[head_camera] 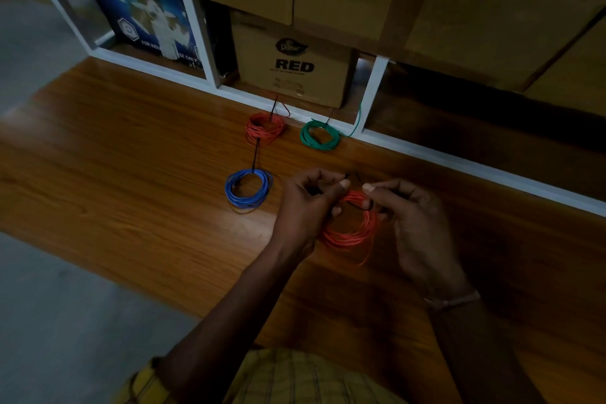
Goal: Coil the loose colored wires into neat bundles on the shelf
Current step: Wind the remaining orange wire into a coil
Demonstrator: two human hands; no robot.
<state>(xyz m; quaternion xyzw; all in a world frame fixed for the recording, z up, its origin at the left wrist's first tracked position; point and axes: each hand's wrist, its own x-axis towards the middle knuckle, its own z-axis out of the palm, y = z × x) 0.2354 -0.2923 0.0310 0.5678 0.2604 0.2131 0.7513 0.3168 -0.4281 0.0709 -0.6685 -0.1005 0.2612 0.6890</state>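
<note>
An orange-red wire coil (352, 229) hangs between my hands above the wooden shelf (131, 147). My left hand (305, 207) pinches one end of a thin black tie (357, 205) at the coil's top, and my right hand (413, 223) pinches the other end. Three tied coils lie on the shelf: a blue coil (248, 188) left of my hands, a red coil (265, 128) behind it and a green coil (319, 135) to the right of the red one, its loose end running up the white frame.
A white cubby frame (372, 98) runs along the back of the shelf. Inside stand a blue printed box (147, 23) and a cardboard box marked RED (292, 65). Large cardboard boxes (426, 3) overhang above. Grey floor (65, 321) lies at the left.
</note>
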